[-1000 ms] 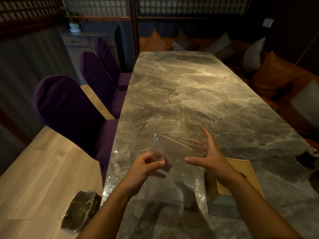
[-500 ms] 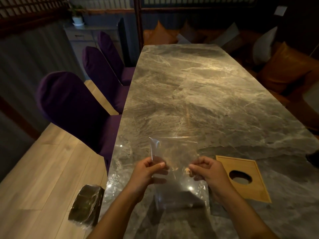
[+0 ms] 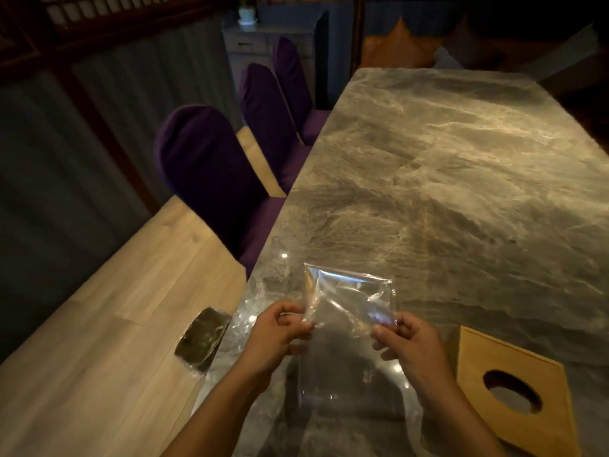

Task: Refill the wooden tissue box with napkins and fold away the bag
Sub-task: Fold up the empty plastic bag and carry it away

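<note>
Item: clear bag (image 3: 349, 311), empty by the look of it, held up just above the near end of the marble worktop (image 3: 445, 179). Left hand (image 3: 276, 338) pinches its left edge between thumb and fingers (image 3: 304, 323); right hand (image 3: 412, 344) pinches the right edge the same way, both closed on the film, the bag slack and creased between them, its top edge standing free. Item: wooden box lid (image 3: 514, 387), with oval slot, lying flat on the worktop just right of the right hand; whether napkins sit beneath it cannot be told from here. Item: dark wrapped packet (image 3: 202, 338) on the floor (image 3: 108, 324) by the worktop's left edge, contents unclear. Item: purple chairs (image 3: 211, 173) ranged along the left side. Step in hand, as judged: the folding away of the bag, refilling seemingly done. Next move calls for bringing one edge over to the other, or laying the film flat on the worktop, and pressing out trapped air so the crease holds; thin film tends to spring back.
</note>
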Motion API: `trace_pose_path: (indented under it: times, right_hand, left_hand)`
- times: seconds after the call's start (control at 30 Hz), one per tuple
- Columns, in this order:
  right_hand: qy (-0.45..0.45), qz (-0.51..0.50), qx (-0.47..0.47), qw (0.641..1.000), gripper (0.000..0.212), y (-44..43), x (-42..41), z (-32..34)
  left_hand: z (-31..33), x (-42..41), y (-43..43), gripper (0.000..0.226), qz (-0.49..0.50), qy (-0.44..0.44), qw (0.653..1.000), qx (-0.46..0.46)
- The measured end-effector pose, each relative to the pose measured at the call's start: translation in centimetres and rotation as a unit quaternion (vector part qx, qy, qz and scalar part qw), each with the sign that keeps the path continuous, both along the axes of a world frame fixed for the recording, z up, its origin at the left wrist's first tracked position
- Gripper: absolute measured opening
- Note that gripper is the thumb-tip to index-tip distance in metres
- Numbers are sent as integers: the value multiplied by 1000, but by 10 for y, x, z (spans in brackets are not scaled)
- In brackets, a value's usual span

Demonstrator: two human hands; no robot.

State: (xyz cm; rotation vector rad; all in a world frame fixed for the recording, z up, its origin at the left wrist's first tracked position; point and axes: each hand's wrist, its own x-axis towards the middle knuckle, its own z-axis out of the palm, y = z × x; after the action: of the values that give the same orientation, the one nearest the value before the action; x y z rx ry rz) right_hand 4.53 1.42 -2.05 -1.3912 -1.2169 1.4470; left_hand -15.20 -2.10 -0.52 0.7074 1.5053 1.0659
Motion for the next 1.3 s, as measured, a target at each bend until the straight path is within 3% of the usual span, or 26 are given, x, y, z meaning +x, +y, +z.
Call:
trace_pose_path:
  times: [0.23, 0.53, 0.93, 1.17, 1.3]
  right_hand:
    - [-1, 13, -6, 1000, 25, 7, -38, -10]
    - [0, 1, -19, 1000, 15, 15, -123, -13]
    - [8, -29, -56, 998, 6, 12, -344, -27]
    - [-48, -32, -32, 998, 37, 11, -399, -28]
    - [-94, -9, -15, 995, 15, 8, -405, -50]
  left_hand:
    - [-8, -33, -3, 11, 50, 20, 999, 3]
    - [-20, -116, 14, 10, 35, 8, 999, 9]
    - [-18, -341, 33, 9, -8, 7, 1000, 10]
    - [-26, -396, 27, 22, -58, 69, 996, -13]
    - [-51, -401, 26, 18, -50, 110, 991, -48]
